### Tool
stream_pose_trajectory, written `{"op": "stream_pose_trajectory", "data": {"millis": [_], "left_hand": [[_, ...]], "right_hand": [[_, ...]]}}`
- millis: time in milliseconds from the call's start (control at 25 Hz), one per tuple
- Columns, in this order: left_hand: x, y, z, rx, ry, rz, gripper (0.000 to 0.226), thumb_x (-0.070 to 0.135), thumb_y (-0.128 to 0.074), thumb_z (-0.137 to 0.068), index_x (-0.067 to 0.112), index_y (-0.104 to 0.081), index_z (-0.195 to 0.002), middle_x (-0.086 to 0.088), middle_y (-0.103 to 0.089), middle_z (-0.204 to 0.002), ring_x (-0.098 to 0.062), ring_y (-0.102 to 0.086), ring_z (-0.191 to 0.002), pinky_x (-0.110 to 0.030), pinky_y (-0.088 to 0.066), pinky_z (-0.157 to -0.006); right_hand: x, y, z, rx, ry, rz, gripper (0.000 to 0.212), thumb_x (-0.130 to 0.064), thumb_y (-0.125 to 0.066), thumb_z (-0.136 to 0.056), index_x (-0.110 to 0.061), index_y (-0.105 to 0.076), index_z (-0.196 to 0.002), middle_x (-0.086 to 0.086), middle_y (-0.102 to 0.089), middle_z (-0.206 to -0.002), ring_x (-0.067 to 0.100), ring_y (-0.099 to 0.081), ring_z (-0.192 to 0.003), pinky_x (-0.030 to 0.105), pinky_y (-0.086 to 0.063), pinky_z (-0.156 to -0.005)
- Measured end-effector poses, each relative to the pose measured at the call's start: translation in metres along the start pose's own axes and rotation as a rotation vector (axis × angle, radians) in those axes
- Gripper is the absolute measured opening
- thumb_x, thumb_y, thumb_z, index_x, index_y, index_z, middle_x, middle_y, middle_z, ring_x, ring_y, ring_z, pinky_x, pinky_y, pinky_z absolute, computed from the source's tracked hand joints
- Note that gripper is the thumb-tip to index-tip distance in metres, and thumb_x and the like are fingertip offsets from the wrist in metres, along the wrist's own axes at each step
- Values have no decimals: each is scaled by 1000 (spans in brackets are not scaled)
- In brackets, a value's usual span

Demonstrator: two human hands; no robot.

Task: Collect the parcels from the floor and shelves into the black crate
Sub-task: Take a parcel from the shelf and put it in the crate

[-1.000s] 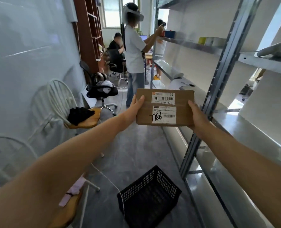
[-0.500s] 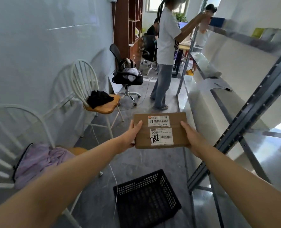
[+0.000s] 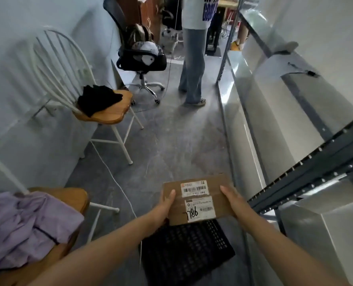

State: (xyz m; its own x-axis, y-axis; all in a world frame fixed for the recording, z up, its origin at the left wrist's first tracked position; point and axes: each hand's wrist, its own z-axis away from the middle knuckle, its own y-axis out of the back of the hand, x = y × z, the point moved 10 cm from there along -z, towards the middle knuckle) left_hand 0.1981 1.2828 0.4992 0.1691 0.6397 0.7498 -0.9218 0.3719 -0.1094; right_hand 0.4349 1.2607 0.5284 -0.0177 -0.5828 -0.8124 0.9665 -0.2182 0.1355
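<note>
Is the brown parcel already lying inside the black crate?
No, the left hand and the right hand hold the brown parcel by its sides, in the air over the black crate.

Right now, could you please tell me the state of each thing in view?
Parcel: off the floor, held by both hands, labels up.
Crate: on the floor, below the parcel, open top.
Left hand: grips parcel's left edge.
Right hand: grips parcel's right edge.

Both hands lowered the parcel [image 3: 198, 200] over the crate [image 3: 183, 250].
</note>
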Motion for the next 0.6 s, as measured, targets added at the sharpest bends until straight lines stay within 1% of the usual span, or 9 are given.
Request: {"op": "stream_pose_trajectory", "data": {"millis": [80, 160, 240, 280, 360, 440, 520, 600], "left_hand": [[-46, 5, -42, 40, 8, 33, 77, 68, -35, -82, 36, -8, -147, 5, -44, -141, -16, -48, -123, -40, -36, -108], [-90, 13, -89, 88, 13, 62, 76, 65, -36, -84, 32, -10, -148, 7, -45, -136, -12, -51, -116, -36, -38, -106], [-135, 18, -140, 126, 11, 87, 72, 62, -36, -86, 28, -17, -147, 7, -46, -129, -12, -52, -113, -34, -40, -104], [-155, 18, -163, 127, 20, 104, 69, 61, -35, -87, 28, -20, -146, 5, -47, -130, -14, -51, -115, -35, -39, -105], [-201, 10, -211, 99, 42, 167, 63, 59, -35, -90, 28, -26, -144, -1, -50, -135, -21, -54, -119, -42, -41, -106], [-250, 2, -263, 80, 58, 238, 56, 53, -37, -93, 28, -29, -142, -7, -54, -134, -26, -58, -115, -47, -45, -102], [-300, -5, -313, 81, 80, 254, 55, 46, -40, -94, 25, -27, -143, -9, -54, -132, -26, -59, -113, -48, -46, -100], [-348, -9, -351, 103, 95, 223, 59, 44, -43, -93, 22, -23, -144, -9, -51, -132, -25, -58, -112, -44, -46, -100]], "right_hand": [[53, -12, -36, -31, -74, -7, 67, -44, -62, -83, -22, -38, -142, 10, -60, -126, 24, -63, -105, 43, -48, -99], [103, -20, -78, -28, -116, 5, 63, -43, -63, -83, -22, -41, -138, 9, -63, -121, 24, -64, -103, 42, -50, -95], [153, -25, -123, -28, -123, -2, 54, -42, -63, -83, -27, -45, -131, 1, -66, -107, 19, -66, -95, 34, -54, -83], [176, -27, -143, -28, -123, -5, 49, -42, -63, -83, -29, -47, -128, -3, -67, -102, 17, -66, -92, 30, -53, -76], [226, -26, -184, -26, -139, -10, 42, -42, -62, -84, -32, -47, -122, -5, -67, -97, 13, -67, -87, 24, -52, -69], [281, -19, -231, -16, -159, -10, 34, -42, -62, -84, -35, -47, -114, -8, -66, -91, 9, -67, -80, 19, -51, -60], [341, -13, -279, -28, -188, 5, 33, -43, -63, -84, -30, -54, -113, -7, -69, -90, 9, -70, -76, 16, -51, -55], [394, -11, -321, -46, -205, 46, 40, -42, -63, -84, -23, -58, -119, -5, -70, -94, 11, -70, -80, 16, -52, -56]]}}
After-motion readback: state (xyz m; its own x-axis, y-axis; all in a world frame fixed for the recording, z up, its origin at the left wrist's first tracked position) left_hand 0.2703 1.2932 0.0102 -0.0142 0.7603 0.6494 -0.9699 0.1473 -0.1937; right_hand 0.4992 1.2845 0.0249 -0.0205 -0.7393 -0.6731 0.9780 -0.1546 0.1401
